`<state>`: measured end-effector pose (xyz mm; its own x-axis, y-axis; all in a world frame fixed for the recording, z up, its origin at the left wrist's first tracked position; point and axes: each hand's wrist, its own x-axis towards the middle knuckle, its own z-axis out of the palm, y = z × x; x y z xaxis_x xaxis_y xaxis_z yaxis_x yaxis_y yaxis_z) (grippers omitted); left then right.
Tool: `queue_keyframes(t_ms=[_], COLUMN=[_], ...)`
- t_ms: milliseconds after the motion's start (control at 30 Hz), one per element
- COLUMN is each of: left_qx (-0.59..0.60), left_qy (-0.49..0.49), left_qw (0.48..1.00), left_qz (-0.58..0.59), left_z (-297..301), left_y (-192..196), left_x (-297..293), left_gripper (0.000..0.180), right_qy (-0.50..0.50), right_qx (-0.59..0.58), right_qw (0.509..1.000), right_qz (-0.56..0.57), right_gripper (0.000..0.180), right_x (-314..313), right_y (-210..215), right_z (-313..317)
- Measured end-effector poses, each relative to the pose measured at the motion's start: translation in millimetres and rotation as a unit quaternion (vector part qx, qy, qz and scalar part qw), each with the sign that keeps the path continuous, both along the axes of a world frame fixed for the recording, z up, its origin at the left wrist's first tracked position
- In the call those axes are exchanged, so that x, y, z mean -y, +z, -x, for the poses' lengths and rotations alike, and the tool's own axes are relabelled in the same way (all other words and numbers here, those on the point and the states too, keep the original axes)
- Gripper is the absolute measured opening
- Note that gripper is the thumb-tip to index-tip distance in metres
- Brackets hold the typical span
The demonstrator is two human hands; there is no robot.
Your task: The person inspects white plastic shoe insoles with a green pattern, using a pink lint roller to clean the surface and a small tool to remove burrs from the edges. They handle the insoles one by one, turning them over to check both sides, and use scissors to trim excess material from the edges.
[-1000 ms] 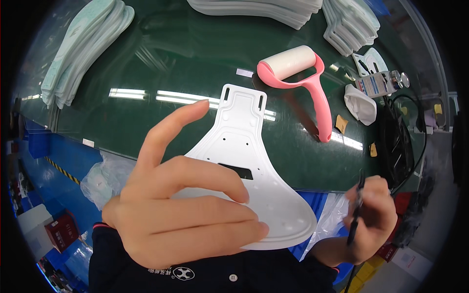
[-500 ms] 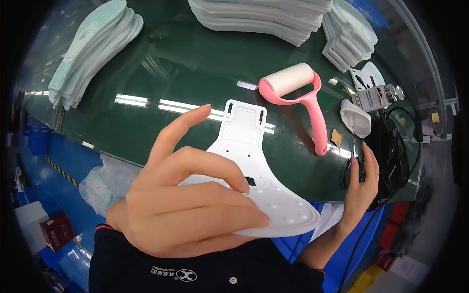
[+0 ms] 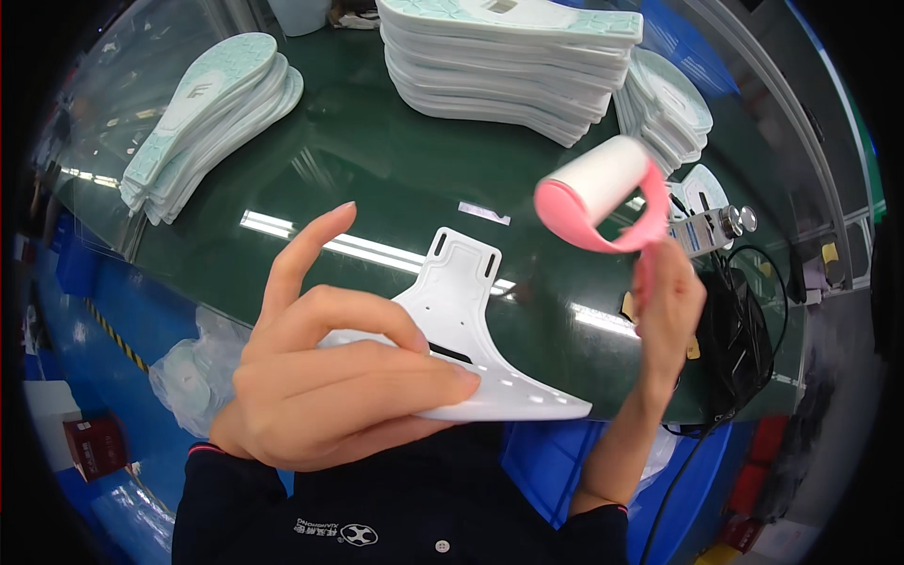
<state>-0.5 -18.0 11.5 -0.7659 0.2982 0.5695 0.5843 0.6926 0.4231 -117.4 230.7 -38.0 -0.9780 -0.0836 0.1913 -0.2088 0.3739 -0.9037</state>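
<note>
My left hand [image 3: 330, 386] grips the wide lower end of a white moulded plastic panel [image 3: 457, 287], its index finger raised off it. The panel tilts, its narrow end with two slots pointing away from me over the table. In my right hand [image 3: 673, 306] is the handle of a pink sticky lint roller [image 3: 603, 179]. The roller, slightly blurred, is lifted above the table to the right of the panel, apart from it. My left fingers hide part of the panel's near side, and my right hand covers most of the handle.
Pale green and white panels stand in a left stack [image 3: 212, 104], a tall middle stack [image 3: 508, 85] and a right stack [image 3: 664, 99]. Beyond my right hand are a small bottle [image 3: 699, 235] and a black bag [image 3: 739, 330] with a cable. A film strip [image 3: 484, 214] lies on the green table.
My right hand has moved from beside the black bag onto the roller's handle and lifted it off the table. The panel has tipped to a flatter, more edge-on angle in my left hand.
</note>
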Motion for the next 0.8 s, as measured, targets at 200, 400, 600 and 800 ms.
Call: queue_keyframes(t_ms=[200,400,600,800], left_qx=[-0.042,-0.042,-0.048,-0.076], left_qy=[0.031,0.026,-0.003,0.056], left_qw=[0.998,0.998,0.998,0.988], left_qz=[0.017,-0.049,-0.04,-0.119], left_z=[11,15,17,13], left_y=[8,-4,-2,-4], left_x=[-14,-1,-8,14], left_gripper=[0.015,0.019,0.02,0.018], right_qy=[0.119,0.164,0.137,0.245], right_qx=[-0.244,-0.191,-0.324,-0.183], right_qw=[0.962,0.951,0.936,0.936], right_qz=[0.028,-0.18,0.013,-0.173], right_gripper=[0.06,0.053,0.057,0.048], right_x=[9,-31,5,-39], right_y=[57,66,54,61], right_z=[-50,-50,-49,-36])
